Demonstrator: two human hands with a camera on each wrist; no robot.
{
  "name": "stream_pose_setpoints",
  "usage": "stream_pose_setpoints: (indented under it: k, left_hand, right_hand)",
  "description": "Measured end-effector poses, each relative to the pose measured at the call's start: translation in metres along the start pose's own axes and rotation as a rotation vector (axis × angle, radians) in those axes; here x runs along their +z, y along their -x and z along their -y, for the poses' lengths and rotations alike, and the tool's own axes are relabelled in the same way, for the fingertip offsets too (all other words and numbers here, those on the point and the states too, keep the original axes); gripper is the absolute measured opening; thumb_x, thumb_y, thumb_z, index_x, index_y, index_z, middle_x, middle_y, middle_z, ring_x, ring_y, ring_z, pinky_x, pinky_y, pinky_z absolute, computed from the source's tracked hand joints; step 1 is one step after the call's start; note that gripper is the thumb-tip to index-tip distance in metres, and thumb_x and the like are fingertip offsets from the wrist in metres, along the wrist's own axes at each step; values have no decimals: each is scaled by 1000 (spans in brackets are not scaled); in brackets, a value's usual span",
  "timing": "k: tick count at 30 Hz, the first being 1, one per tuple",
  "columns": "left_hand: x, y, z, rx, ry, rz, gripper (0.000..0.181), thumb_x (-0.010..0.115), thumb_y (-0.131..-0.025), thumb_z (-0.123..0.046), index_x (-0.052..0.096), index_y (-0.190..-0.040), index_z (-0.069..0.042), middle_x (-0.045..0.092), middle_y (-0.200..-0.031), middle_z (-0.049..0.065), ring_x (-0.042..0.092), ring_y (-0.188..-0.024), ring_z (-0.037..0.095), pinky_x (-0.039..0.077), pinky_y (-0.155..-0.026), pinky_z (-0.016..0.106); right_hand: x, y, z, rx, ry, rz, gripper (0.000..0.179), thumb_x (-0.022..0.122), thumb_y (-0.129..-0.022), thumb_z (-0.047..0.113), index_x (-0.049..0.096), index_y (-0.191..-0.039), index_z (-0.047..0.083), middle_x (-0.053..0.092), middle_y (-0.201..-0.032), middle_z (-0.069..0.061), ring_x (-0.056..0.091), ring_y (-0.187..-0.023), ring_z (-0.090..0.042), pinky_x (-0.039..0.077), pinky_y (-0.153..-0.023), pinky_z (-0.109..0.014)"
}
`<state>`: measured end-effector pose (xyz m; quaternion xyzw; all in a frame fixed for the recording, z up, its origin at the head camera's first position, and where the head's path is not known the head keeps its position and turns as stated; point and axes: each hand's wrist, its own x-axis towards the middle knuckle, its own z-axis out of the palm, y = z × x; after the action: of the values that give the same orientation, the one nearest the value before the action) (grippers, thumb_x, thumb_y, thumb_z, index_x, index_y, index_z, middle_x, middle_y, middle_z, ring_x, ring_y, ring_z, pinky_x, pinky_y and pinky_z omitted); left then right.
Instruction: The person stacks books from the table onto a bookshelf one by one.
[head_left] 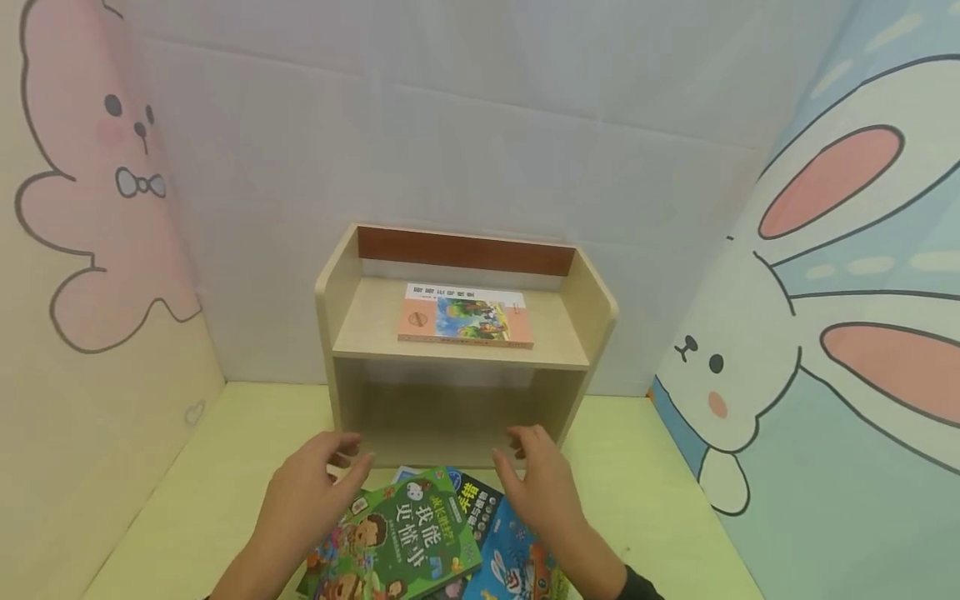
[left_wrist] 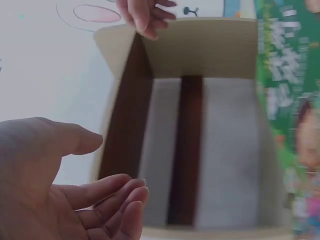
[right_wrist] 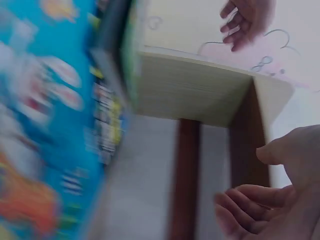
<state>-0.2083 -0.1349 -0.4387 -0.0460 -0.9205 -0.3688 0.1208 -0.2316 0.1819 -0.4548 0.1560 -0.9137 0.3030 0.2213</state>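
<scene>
Both hands are bare, the left hand [head_left: 311,487] and the right hand [head_left: 543,483] alike. Behind the right hand, past the wrist, a black sleeve [head_left: 637,587] encloses the right forearm [head_left: 596,558]; its visible fabric is plain and dark. Behind the left hand, the left forearm [head_left: 258,554] is uncovered along most of its visible length; any cuff at its far end is too small to identify. The left thumb [left_wrist: 82,139] has a rounded tip.
</scene>
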Motion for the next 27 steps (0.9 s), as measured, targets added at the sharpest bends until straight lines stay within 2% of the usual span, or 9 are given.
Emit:
stream_pose_setpoints:
  k: [4, 8, 12, 15, 18, 20, 24, 27]
  left_hand:
    - [7, 19, 29, -152, 6, 70, 50, 77, -105, -42, 73, -136, -3, 77, -121, 6, 74, -104, 26, 63, -85, 51]
    - [11, 34, 66, -265, -25, 130, 61, 73, -106, -50, 69, -139, 1, 77, -122, 11, 75, -105, 33, 62, -83, 56]
    - [19, 48, 104, -360, -50, 233, 72, 68, -106, -55, 65, -136, 11, 77, -107, 11, 76, -94, 33, 62, -77, 55]
    - [30, 57, 125, -419, 5, 304, 76, 69, -105, -56, 62, -133, 15, 76, -92, 4, 75, -82, 29, 62, -75, 54]
    - [40, 62, 136, -453, 74, 327, 80, 71, -102, -59, 62, -133, 15, 75, -89, 2, 74, -81, 27, 63, -78, 54]
    - [45, 62, 139, -477, 114, 330, 84, 71, -101, -61, 61, -136, 14, 74, -91, 3, 74, -83, 27, 63, -79, 54]
    - [50, 61, 140, -509, 178, 330, 89, 74, -99, -60, 57, -140, 17, 74, -95, 9, 73, -85, 28, 63, -79, 53]
    - [52, 61, 137, -512, 223, 318, 85, 77, -100, -51, 53, -143, 18, 74, -98, 12, 74, -87, 30, 63, -78, 53]
  right_hand:
    - [12, 24, -12, 183, -115, 161, 39, 77, -106, 28, 69, -134, 1, 69, -100, 0, 69, -81, -13, 57, -67, -30]
    - [21, 39, -23, 309, -237, 303, 43, 75, -107, 32, 69, -131, -3, 72, -92, 2, 68, -73, -9, 57, -63, -29]
    - [26, 49, -27, 422, -445, 430, 42, 70, -109, 30, 68, -128, -9, 77, -88, -5, 76, -70, -22, 64, -67, -37]
    - [28, 52, -27, 507, -601, 481, 43, 68, -111, 26, 66, -129, -12, 78, -88, -11, 79, -71, -33, 67, -68, -43]
    - [30, 52, -25, 556, -671, 494, 43, 68, -111, 26, 66, -129, -13, 78, -90, -12, 80, -75, -34, 67, -68, -43]
    - [31, 51, -24, 574, -681, 498, 42, 69, -111, 26, 67, -128, -13, 78, -90, -12, 80, -75, -33, 67, -68, -42]
    - [34, 49, -22, 601, -695, 508, 39, 68, -111, 25, 70, -125, -12, 79, -91, -12, 80, -76, -30, 67, -69, -40]
    - [37, 50, -20, 609, -701, 521, 36, 68, -111, 25, 73, -120, -9, 78, -92, -10, 77, -72, -25, 66, -67, -38]
